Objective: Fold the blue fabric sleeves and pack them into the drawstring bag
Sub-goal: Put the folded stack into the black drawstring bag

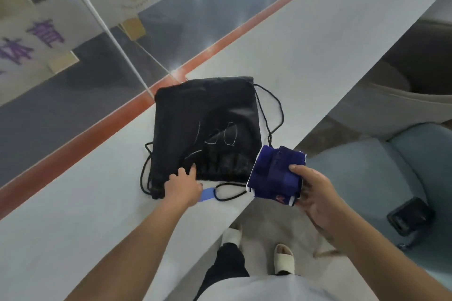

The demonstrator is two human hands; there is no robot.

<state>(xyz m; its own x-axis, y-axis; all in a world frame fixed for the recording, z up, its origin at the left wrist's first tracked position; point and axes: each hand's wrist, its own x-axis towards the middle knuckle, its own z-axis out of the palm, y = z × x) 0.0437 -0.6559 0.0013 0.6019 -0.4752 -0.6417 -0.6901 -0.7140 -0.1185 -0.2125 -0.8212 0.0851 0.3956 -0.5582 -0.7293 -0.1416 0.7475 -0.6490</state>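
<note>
A black drawstring bag point(208, 129) lies flat on the grey counter point(293, 44), its cords trailing at both sides. My left hand point(183, 186) rests on the bag's near left corner, fingers laid on the gathered edge. My right hand point(315, 193) holds a folded bundle of blue fabric sleeves point(275, 173) just off the bag's near right corner, over the counter's edge, thumb on top and fingers underneath.
A light blue tag point(208, 194) lies on the counter by my left hand. A glass panel point(102, 19) and an orange strip point(73, 134) border the counter's far side. A light blue seat point(381, 178) with a black object point(408, 215) stands to the right, below the counter.
</note>
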